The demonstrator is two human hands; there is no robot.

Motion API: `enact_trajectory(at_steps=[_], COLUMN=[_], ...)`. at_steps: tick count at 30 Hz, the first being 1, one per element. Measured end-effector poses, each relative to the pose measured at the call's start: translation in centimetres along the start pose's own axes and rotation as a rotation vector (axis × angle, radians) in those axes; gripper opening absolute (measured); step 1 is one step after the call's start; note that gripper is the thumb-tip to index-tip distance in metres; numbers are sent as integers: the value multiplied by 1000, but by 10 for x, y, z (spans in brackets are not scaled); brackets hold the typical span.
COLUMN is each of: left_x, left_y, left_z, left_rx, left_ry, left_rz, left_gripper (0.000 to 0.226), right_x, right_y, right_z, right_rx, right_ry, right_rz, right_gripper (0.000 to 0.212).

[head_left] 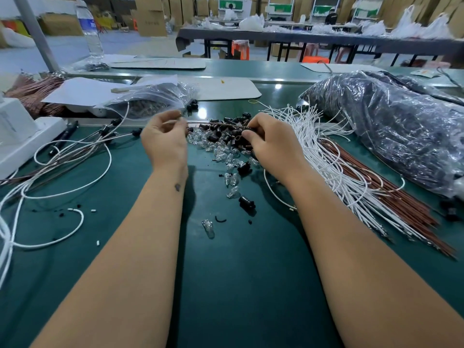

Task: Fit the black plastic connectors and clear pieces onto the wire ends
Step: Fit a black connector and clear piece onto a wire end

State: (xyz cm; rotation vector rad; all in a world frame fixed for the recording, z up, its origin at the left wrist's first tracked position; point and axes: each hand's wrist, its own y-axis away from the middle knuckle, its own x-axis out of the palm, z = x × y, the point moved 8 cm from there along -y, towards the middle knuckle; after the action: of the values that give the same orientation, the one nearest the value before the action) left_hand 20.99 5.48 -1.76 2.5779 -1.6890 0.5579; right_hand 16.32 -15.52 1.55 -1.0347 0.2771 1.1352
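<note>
1. Brown wire (213, 124): held level above the pile of black connectors (227, 133) and clear pieces (221, 153) on the green table (238, 272).
2. Left hand (164, 141): fingers curled, one wire end pinched.
3. Right hand (272, 144): fingers clenched around the other end at a black connector.
4. White wires (324, 156): bundled just right.

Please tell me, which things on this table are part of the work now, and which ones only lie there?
In use:
left hand
right hand
brown wire, held between both hands
black connectors
clear pieces
white wires

Lying about:
water bottle
large plastic bag
white box
</note>
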Motion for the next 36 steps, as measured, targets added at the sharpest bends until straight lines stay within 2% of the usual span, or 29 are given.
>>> enact_trajectory(at_steps=[2,4,6,7,9,10,11,13,18,21,29,36], left_x=[-17,-20,-5,9,41,53,61,65,52,48,47,49], left_y=[-7,-6,4,11,30,38,45,48,31,28,29,32], left_z=[-2,-7,-18,-24,-30,-27,-23,-14,-9,-9,-6,-10], left_rx=[36,98,270,404,642,679,655,533,384,363,305,310], left_ry=[-221,-590,-875,-924,-878,-822,-763,-673,-576,-576,-555,-512], left_rz=[-163,-214,-154,-68,206,354,471,572,477,442,455,482], left_gripper=[12,19,29,33,31,28,25,21,14,14,15,10], right_x=[-1,-1,1,2,8,11,14,17,11,5,-5,-11], right_y=[0,0,0,0,2,3,4,6,4,4,5,5], right_z=[-5,-7,-5,-2,3,5,6,7,2,3,6,2], right_rx=[22,29,14,1,-23,-28,-29,-31,-10,-22,-48,-41], right_ry=[36,69,56,40,-2,-23,-37,-49,-77,-71,-37,-75], right_rz=[-7,-18,-25,-23,-4,9,18,18,-47,-107,-181,-188], right_gripper=[8,9,9,9,10,10,10,10,17,12,0,9])
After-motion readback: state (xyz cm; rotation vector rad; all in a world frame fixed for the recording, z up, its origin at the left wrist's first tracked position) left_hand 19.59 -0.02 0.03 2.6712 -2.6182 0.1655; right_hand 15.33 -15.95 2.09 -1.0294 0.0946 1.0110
